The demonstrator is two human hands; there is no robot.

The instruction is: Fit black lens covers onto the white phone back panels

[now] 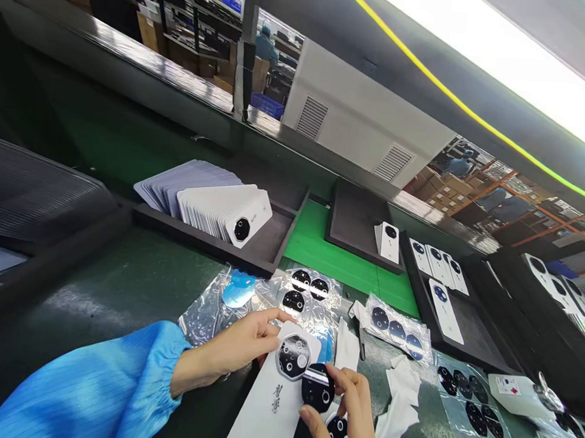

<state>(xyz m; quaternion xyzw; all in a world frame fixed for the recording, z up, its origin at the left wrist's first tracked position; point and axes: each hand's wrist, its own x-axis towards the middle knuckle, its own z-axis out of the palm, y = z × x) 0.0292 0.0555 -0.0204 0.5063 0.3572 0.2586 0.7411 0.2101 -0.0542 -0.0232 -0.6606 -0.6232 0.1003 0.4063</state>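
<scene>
My left hand [233, 345] grips the top edge of a long white phone back panel [272, 411], close to the octagonal glass camera lens cover [293, 356] set on it. My right hand [351, 416] pinches a black round lens cover [317, 387] with a shiny film strip across it, just right of the octagonal piece and apparently not touching it. A second black lens piece [336, 430] lies under my right fingers, partly hidden by them. The panel's lower end runs out of the picture.
Clear plastic sheets with black lens covers [397, 336] and a blue film piece [238, 289] lie around my hands, beside white wipes [400, 400]. Dark trays hold stacked white panels [223, 207]. A white bottle [520, 395] stands at right. Distant workers appear behind.
</scene>
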